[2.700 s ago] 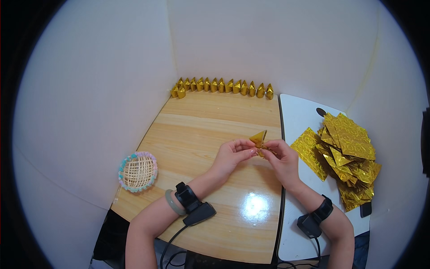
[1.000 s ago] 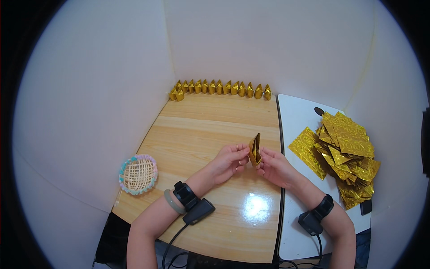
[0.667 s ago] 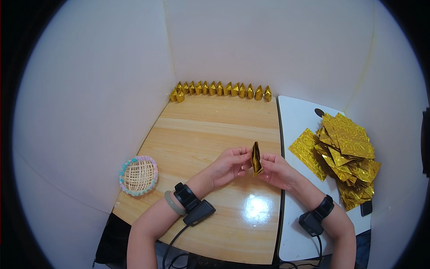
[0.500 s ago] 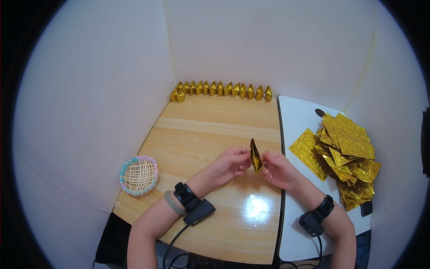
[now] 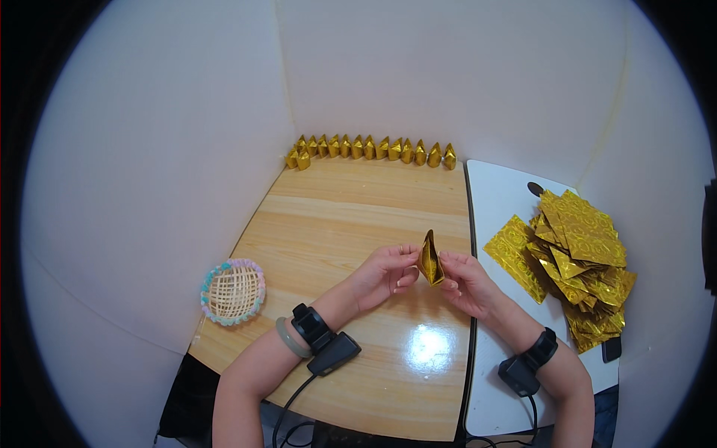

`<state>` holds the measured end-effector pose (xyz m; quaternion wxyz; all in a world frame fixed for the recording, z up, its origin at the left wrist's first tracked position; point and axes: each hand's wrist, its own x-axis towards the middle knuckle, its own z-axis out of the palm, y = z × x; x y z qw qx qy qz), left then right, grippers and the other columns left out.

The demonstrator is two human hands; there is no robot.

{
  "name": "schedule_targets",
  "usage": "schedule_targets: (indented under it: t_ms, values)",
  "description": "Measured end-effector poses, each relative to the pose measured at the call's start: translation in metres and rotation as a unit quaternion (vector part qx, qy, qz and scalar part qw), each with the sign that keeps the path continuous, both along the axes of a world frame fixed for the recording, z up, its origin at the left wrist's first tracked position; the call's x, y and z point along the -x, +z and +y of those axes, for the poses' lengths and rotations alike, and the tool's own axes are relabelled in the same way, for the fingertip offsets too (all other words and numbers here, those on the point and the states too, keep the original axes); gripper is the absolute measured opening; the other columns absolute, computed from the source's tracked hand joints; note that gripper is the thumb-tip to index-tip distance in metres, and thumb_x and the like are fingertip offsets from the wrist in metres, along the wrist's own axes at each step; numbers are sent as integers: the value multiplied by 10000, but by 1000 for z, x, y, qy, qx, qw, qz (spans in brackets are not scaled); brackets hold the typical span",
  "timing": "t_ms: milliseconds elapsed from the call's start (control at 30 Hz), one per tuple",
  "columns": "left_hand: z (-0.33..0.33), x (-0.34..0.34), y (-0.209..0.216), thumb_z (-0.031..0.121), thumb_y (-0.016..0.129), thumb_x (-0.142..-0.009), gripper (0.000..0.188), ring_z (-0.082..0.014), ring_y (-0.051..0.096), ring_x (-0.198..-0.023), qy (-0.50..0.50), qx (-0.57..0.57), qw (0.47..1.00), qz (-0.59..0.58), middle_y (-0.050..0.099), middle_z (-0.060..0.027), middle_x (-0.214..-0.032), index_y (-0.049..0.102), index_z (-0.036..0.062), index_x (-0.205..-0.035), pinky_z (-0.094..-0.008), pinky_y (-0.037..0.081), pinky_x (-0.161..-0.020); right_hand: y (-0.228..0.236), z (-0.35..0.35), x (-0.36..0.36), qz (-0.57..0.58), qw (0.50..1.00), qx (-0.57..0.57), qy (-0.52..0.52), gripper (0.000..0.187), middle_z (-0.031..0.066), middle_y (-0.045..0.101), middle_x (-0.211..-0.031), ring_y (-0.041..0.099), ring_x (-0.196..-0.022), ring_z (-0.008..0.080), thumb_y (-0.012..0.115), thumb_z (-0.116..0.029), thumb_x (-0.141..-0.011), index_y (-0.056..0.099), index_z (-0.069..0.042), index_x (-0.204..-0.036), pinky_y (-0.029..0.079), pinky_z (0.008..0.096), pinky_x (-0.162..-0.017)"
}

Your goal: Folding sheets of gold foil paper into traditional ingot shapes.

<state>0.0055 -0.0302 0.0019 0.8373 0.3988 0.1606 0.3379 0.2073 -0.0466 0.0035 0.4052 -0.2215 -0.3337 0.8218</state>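
Observation:
Between my two hands, a folded gold foil paper ingot (image 5: 431, 260) is held up above the table, its pointed end facing away and its hollow opening showing. My left hand (image 5: 385, 275) pinches its left side between thumb and fingers. On the other side, the thumb and fingers of my right hand (image 5: 469, 284) grip its right edge. Along the far edge of the wooden table stands a row of finished-looking gold paper ingots (image 5: 370, 147), with two more in front at the left end.
A wooden table (image 5: 328, 224) adjoins a white board (image 5: 489, 373) on the right, bearing a loose heap of gold foil sheets (image 5: 586, 239). At the left edge sits a small woven basket (image 5: 233, 292) with a pastel fuzzy rim. Pale walls (image 5: 448, 67) enclose the far side and flanks.
The paper ingot has turned slightly and shifted a little right, and its opening looks wider. Both hands keep their grip and have barely moved.

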Motion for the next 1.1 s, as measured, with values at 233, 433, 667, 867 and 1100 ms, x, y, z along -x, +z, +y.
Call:
schedule_targets:
  t_ms: [233, 433, 667, 867, 1100]
  values:
    - [-3, -3, 6, 172, 569, -882, 248, -26, 489, -703, 21, 6, 999, 38, 569, 31, -915, 515, 84, -1107, -164, 397, -552, 6, -4, 0, 51, 997, 43, 49, 231, 29, 563, -909, 403, -576, 37, 476, -165, -929, 517, -14, -1099, 378, 140, -487]
    - [-1, -2, 3, 172, 587, -872, 244, -29, 510, -762, 60, -1, 998, 20, 566, 30, -925, 519, 95, -1093, -178, 421, -604, 5, -3, 1, 90, 995, 26, 40, 250, 31, 551, -943, 377, -568, 37, 467, -158, -932, 493, -17, -1138, 365, 142, -485]
    - [1, -4, -3, 198, 552, -899, 190, -31, 532, -785, 52, 0, 999, 14, 584, 37, -925, 535, 100, -1060, -181, 438, -626, 4, -3, -1, 102, 993, 47, 22, 258, 19, 555, -957, 424, -589, 29, 465, -144, -933, 488, -12, -1153, 383, 131, -492]
    - [2, -2, -6, 261, 492, -929, 244, -69, 555, -838, 21, -12, 998, 51, 595, -5, -982, 547, 79, -1082, -189, 446, -662, 4, -3, 3, -2, 1000, 13, -15, 219, -8, 570, -860, 478, -619, 27, 480, -157, -930, 535, -16, -1089, 428, 145, -521]
    - [-2, -4, 1, 241, 515, -910, 236, -98, 560, -873, 20, 11, 999, 26, 611, -23, -991, 547, 69, -1068, -215, 451, -688, 3, -2, 3, -9, 1000, 10, -22, 212, -16, 566, -840, 488, -621, 33, 457, -193, -942, 547, -36, -1053, 432, 161, -524]
